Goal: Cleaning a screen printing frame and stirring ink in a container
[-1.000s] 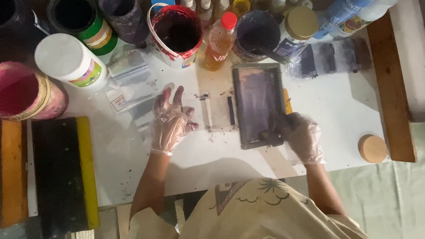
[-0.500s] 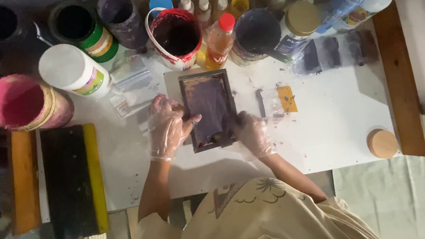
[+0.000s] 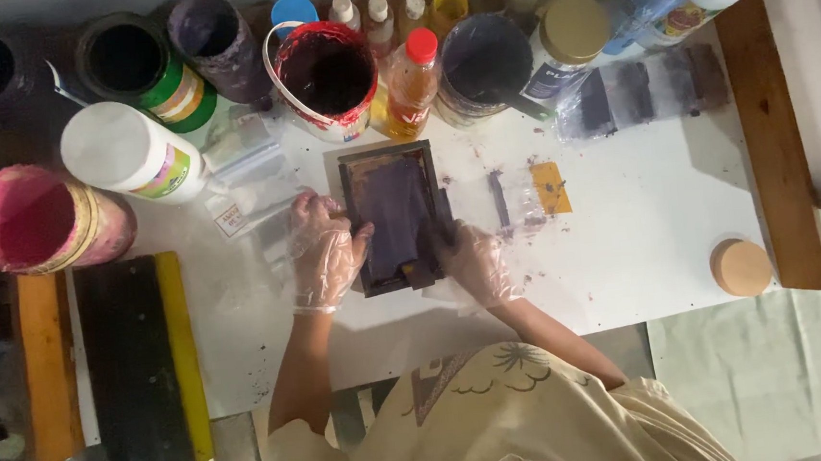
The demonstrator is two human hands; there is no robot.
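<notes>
A small dark-framed printing screen [image 3: 392,214], smeared with purple ink, lies flat on the white tabletop [image 3: 642,234]. My left hand [image 3: 323,251], in a clear plastic glove, presses on the frame's left edge. At the lower right corner of the frame my gloved right hand [image 3: 475,262] grips a small dark squeegee [image 3: 420,276] that rests on the mesh. A thin dark strip [image 3: 498,198] and a yellow tag [image 3: 551,188] lie just right of the frame.
Open ink tubs stand along the far edge: a red-rimmed bucket [image 3: 326,73], a dark purple pot [image 3: 483,62], a green-labelled can [image 3: 134,67]. A white jar [image 3: 131,152] and pink tub [image 3: 34,218] sit left. A large black-and-yellow squeegee [image 3: 140,355] lies at left, a round wooden lid [image 3: 741,267] at right.
The screen frame moved left across the table, from the right of centre to between both hands. My left hand went from flat on the table onto the frame's left edge.
</notes>
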